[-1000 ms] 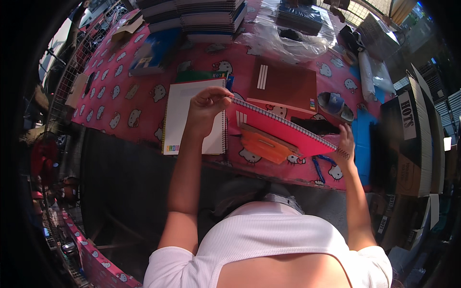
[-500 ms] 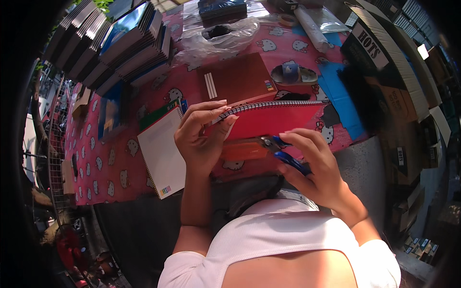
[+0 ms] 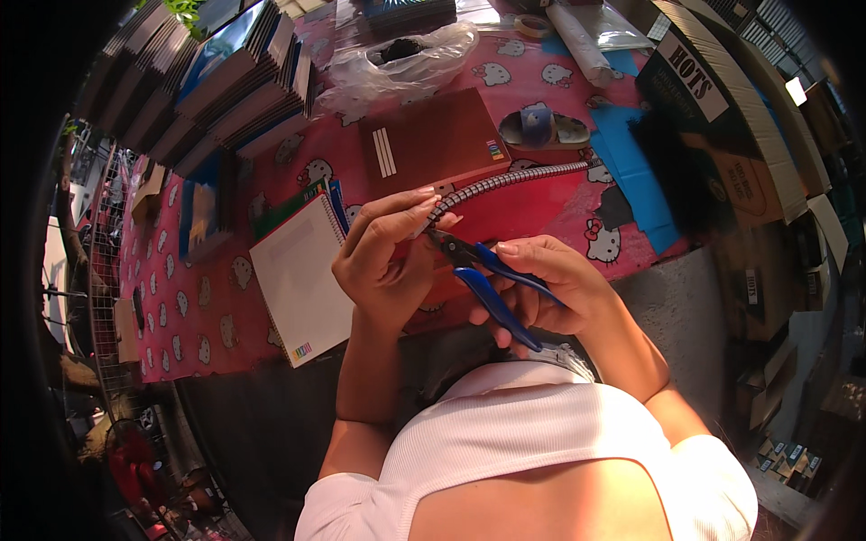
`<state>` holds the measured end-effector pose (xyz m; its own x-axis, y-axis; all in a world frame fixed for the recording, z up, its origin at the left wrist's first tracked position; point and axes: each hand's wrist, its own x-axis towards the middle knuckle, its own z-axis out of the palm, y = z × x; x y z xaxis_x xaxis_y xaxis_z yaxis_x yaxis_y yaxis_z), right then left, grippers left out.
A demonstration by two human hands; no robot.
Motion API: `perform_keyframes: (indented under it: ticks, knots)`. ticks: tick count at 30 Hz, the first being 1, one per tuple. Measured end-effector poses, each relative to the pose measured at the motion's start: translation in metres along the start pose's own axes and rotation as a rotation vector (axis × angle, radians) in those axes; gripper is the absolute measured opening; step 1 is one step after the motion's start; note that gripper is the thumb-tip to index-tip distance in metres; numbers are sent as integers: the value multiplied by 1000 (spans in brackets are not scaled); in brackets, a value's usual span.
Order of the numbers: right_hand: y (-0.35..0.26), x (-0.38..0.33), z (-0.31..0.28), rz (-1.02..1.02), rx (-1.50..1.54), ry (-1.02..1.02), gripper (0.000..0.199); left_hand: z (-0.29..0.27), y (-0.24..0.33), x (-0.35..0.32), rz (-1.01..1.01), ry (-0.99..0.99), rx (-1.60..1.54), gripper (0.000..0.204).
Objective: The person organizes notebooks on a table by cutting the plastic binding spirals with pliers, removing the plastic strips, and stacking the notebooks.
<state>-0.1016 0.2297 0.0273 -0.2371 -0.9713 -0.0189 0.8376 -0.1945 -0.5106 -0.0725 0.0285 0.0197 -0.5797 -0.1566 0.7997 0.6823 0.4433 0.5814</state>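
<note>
My left hand (image 3: 388,257) pinches the near-left end of a spiral-bound notebook with a red cover (image 3: 510,212), its coil edge facing up. In my right hand (image 3: 559,288) are blue-handled cutting pliers (image 3: 492,302), their handles spread apart. The pliers' jaws are at the end of the coil, right beside my left fingertips; whether they touch the wire I cannot tell. A white-paged spiral notebook (image 3: 302,279) lies to the left of my left hand. Beyond the coil rests a brown notebook cover (image 3: 433,140).
Tall stacks of notebooks (image 3: 234,90) stand at the far left. Behind the brown cover are a crumpled clear plastic bag (image 3: 406,63) and a slipper (image 3: 544,128). Blue sheets (image 3: 631,171) and a large cardboard box (image 3: 722,117) are on the right. A pink patterned cloth (image 3: 198,307) covers the table.
My right hand has brought the pliers left to the coil's end and turned them, so their handles now show fully. My left hand keeps its pinch on the notebook.
</note>
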Motion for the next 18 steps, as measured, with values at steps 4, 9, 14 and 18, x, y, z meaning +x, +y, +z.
perform_keyframes:
  ticks: [4, 9, 14, 18]
  knots:
    - [24, -1, 15, -228, -593, 368, 41, -30, -1, 1, -39, 104, 168, 22]
    - [31, -62, -109, -312, -1462, 999, 47, -155, 7, -26, -533, 936, -6, 16]
    - [1, -45, -169, -462, -1818, 888, 24, -206, -33, -137, -695, 1203, -5, 29]
    - [-72, 50, -195, -268, -1839, 1090, 39, -215, -79, -209, -833, 1388, 315, 29]
